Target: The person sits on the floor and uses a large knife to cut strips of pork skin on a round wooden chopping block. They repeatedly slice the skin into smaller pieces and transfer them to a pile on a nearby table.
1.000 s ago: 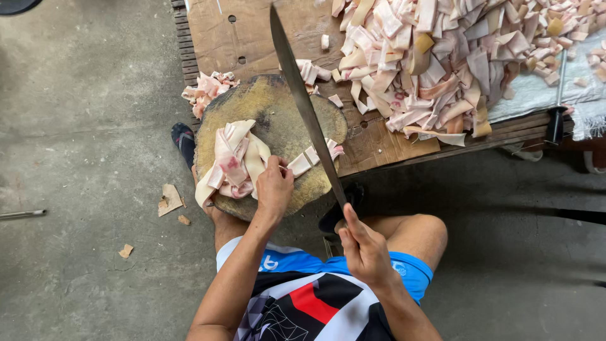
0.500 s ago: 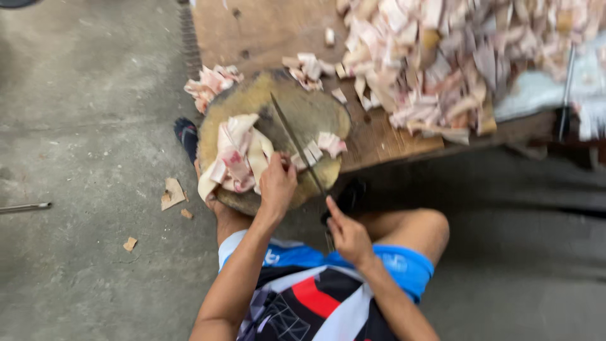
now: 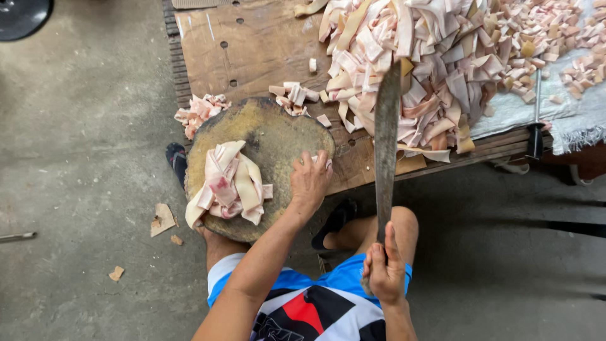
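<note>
The left hand [image 3: 309, 182] lies palm down, fingers loosely spread and pointing away from the body, forearm stretched forward. The right hand [image 3: 384, 268] sits closer to the torso, fist closed, thumb uppermost, wrist straight and raised.

The left hand [image 3: 309, 180] covers all but a pale sliver of the cut pieces at the round wooden chopping block's [image 3: 278, 132] three o'clock rim. The right hand [image 3: 384, 268] wraps the long steel blade's [image 3: 386, 145] handle, hiding it, and the blade is motion-blurred. At twelve o'clock the frame's edge cuts off the heap of pale pink meat strips [image 3: 429, 63]; at eleven o'clock, a dark round object [image 3: 22, 16].
</note>
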